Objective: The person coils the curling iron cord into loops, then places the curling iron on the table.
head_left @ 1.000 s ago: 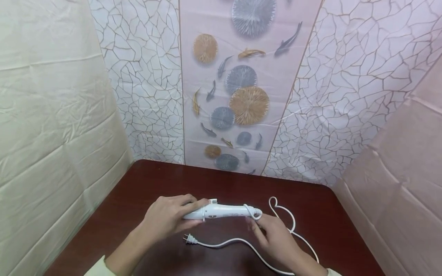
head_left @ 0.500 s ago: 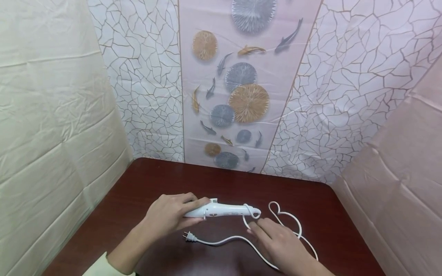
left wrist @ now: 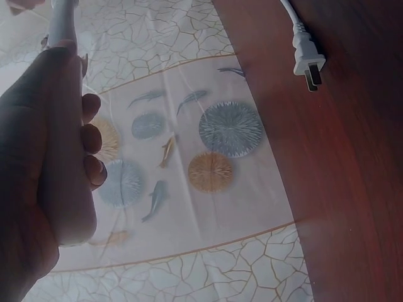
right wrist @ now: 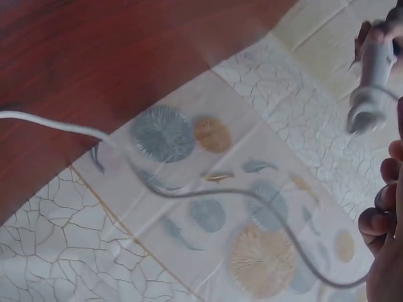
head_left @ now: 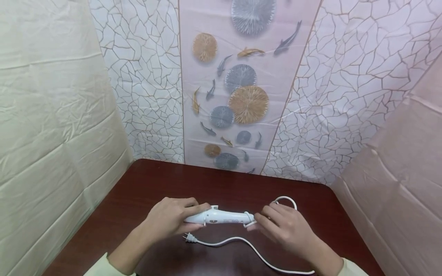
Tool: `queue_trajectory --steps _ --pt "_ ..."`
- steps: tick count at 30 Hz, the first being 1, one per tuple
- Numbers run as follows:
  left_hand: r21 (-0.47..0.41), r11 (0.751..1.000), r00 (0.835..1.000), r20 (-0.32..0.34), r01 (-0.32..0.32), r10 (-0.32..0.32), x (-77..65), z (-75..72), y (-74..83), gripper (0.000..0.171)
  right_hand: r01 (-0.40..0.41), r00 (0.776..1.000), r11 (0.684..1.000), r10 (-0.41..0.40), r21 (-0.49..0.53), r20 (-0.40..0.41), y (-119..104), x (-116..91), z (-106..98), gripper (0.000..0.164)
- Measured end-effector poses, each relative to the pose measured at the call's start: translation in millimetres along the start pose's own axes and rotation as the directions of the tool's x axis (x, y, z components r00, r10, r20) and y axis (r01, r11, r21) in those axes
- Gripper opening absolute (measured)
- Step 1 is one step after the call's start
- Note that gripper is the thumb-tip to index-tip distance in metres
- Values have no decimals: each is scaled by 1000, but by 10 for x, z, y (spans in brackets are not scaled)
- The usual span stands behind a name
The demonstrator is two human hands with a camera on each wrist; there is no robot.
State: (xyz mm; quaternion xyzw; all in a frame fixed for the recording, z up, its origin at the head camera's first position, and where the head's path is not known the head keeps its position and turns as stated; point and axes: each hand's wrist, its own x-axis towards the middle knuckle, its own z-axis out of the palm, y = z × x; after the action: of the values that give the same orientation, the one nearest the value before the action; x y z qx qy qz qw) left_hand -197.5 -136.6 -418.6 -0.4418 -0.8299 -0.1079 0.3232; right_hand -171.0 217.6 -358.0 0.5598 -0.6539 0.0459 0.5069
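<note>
A white hair iron (head_left: 224, 217) lies level across both hands above the table. My left hand (head_left: 172, 216) grips its thick left end; in the left wrist view the fingers and thumb wrap around the rounded body (left wrist: 68, 195). The white power cord (head_left: 238, 238) makes a turn around the narrow right end of the handle. Right at that end, my right hand (head_left: 286, 226) has its fingers curled and holds the cord, which in the right wrist view runs into the fist (right wrist: 384, 220). The two-pin plug (head_left: 189, 237) rests on the table below the iron.
The dark red-brown table (head_left: 165, 180) has a patterned cloth (head_left: 241, 103) with fish and round shapes behind it. Pale cloth walls (head_left: 62, 145) close in both sides. A cord loop (head_left: 286, 198) shows behind my right hand.
My right hand dropped below the handle with the cord, then came back up to the handle's end. The cord loops at the right shifted with it. My left hand keeps its grip.
</note>
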Motion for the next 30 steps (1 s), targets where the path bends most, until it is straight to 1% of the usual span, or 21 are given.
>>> queue_trajectory --steps 3,5,7,9,11,12,15,17,18,19,21,24,25,26,27,28,29,30 --pt "-32 999 1000 8 1 -1 -60 20 31 55 -87 996 995 85 53 30 0 -122 52 41" --pt "-46 999 1000 4 3 -3 -92 30 56 55 -156 987 984 151 91 60 -9 -216 90 40" --pt "-54 999 1000 -5 4 -4 -115 38 81 54 -221 974 967 211 130 83 -23 -301 131 38" --pt "-58 998 1000 -17 0 -1 -130 44 103 52 -289 956 938 273 190 108 -35 -366 162 36" --pt "-59 998 999 -33 -6 4 -135 50 119 49 -360 932 892 330 272 151 -43 -406 182 32" --pt "-59 998 999 -42 -10 7 -134 52 125 48 -396 917 858 356 327 177 -41 -416 190 28" --pt "-57 998 998 -59 -14 11 -113 47 128 45 -487 873 733 409 474 265 -8 -415 201 15" --pt "-57 998 998 -58 -13 10 -78 40 119 45 -536 844 655 431 533 319 40 -397 203 7" --pt "-57 998 998 -56 -15 12 -52 34 112 44 -553 832 625 439 550 339 70 -381 203 4" --pt "-56 998 998 -54 -17 14 -25 31 103 44 -566 824 610 444 555 351 103 -366 203 3" --pt "-50 998 998 -54 -26 23 34 25 80 43 -588 808 595 456 548 372 170 -337 204 6" --pt "-37 998 996 -78 -55 52 113 16 43 42 -617 787 606 480 502 388 264 -304 224 14" --pt "-30 998 994 -86 -64 61 129 11 32 42 -631 776 605 491 486 396 288 -300 236 17" --pt "-20 997 993 -94 -70 67 141 2 22 43 -648 762 596 503 475 407 308 -301 253 20" --pt "-11 997 992 -101 -73 72 149 -7 14 44 -667 745 577 518 471 421 324 -307 277 23" --pt "-2 997 992 -102 -72 71 151 -17 7 45 -690 723 548 534 473 438 332 -316 303 24" --pt "8 998 992 -101 -69 70 149 -26 3 47 -712 701 510 547 482 457 332 -332 336 24" --pt "16 998 993 -101 -66 68 145 -36 1 49 -730 681 465 557 501 476 324 -355 372 23"
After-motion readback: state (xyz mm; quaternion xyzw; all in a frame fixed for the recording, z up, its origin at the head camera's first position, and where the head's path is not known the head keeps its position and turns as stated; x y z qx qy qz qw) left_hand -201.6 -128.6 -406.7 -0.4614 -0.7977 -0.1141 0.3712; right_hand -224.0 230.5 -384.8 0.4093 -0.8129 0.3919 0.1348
